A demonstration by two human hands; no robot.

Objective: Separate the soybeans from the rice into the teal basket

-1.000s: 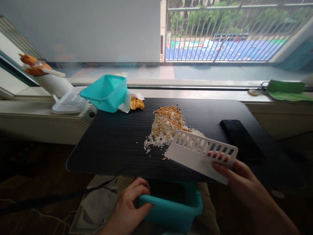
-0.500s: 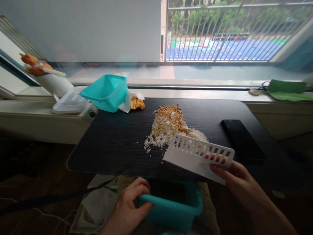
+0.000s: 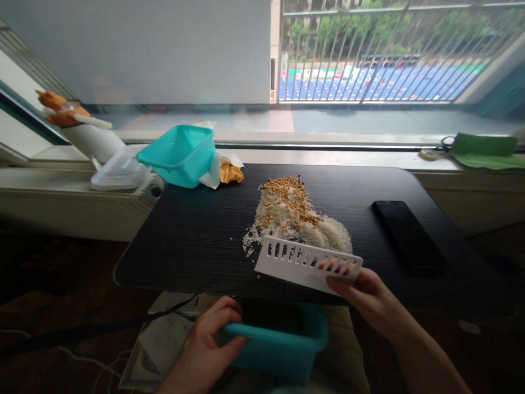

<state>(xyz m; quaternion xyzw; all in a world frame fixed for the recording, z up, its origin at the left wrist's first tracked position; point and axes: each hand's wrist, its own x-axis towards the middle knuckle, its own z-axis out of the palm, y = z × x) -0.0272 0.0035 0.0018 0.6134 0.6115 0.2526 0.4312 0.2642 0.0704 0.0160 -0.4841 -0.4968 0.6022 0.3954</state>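
My right hand (image 3: pixel 361 290) grips the right end of a white slotted plastic scraper (image 3: pixel 295 272), tilted low over the front of the black table. Just behind the scraper lies a spread heap of white rice (image 3: pixel 332 232) with yellow soybeans (image 3: pixel 283 186) mixed over its far part. One loose soybean (image 3: pixel 258 277) sits near the table's front edge. My left hand (image 3: pixel 215 334) is closed on the left rim of a teal plastic bin (image 3: pixel 274 342), held below that edge. The bin's inside is dark, so its contents cannot be made out.
A second teal bin (image 3: pixel 180 156) stands at the back left beside an orange cloth (image 3: pixel 231 173) and a clear lid (image 3: pixel 118 169). A black phone (image 3: pixel 404 232) lies on the table's (image 3: pixel 184 235) right side. Green cloth (image 3: pixel 484 150) rests on the windowsill.
The scraper and my right hand have moved left, uncovering more rice on the right. The lower bin and my left hand have shifted slightly left too.
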